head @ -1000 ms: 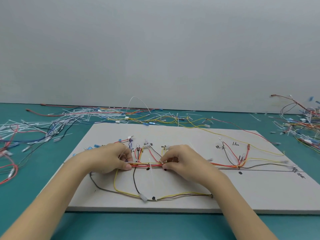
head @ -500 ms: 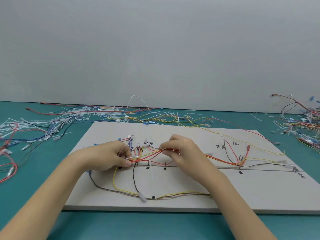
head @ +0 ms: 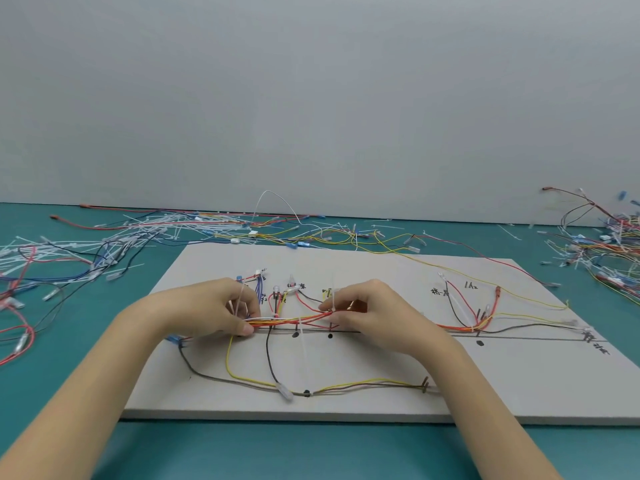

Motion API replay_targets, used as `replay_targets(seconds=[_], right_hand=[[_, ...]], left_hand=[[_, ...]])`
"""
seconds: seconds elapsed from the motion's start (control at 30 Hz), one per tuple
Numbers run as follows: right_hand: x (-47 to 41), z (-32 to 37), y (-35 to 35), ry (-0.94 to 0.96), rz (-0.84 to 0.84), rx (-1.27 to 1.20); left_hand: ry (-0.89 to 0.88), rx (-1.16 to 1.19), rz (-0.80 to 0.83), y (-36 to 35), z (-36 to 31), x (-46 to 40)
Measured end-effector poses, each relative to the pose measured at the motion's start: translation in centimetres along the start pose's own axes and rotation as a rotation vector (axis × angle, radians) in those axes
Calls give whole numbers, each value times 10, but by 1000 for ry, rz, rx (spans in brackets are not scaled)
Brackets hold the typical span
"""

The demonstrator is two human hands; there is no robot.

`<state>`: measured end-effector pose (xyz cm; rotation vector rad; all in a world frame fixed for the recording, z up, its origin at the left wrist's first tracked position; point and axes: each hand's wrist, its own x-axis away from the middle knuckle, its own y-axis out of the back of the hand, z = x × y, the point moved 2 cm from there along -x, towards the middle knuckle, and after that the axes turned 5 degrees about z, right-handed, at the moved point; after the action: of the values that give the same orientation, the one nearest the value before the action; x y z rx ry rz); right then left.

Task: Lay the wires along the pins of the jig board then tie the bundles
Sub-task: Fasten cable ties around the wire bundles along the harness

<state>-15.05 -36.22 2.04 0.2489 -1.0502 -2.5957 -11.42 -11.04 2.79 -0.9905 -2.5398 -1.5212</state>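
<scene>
A white jig board lies on the teal table, marked with a black line and dots. A bundle of red, orange, yellow and white wires runs along the line between my hands. My left hand pinches the bundle's left end, and a thin white cable tie stands up across its fingers. My right hand pinches the bundle where another white cable tie wraps it and sticks upward. A tied cable tie tail hangs down from the bundle. A yellow and brown wire loop lies near the board's front edge.
Loose wires and white cable ties are strewn over the table's left and back. A second tangle of wires lies at the far right. More routed wires sit on the board's right half. A grey wall rises behind.
My right hand lifted the wire bundle off the board line and came up a little; it now holds it at a cable tie. My left hand stayed at the bundle's left end.
</scene>
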Motion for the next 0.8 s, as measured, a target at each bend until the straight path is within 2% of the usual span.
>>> replay_targets(seconds=[0.5, 0.7, 0.8], right_hand=[[3, 9, 3, 19, -91, -85], [8, 6, 10, -41, 7, -41], [13, 4, 23, -36, -50, -81]], left_hand=[[-18, 12, -13, 1, 3, -3], [-21, 6, -13, 0, 4, -4], [-23, 13, -13, 0, 4, -4]])
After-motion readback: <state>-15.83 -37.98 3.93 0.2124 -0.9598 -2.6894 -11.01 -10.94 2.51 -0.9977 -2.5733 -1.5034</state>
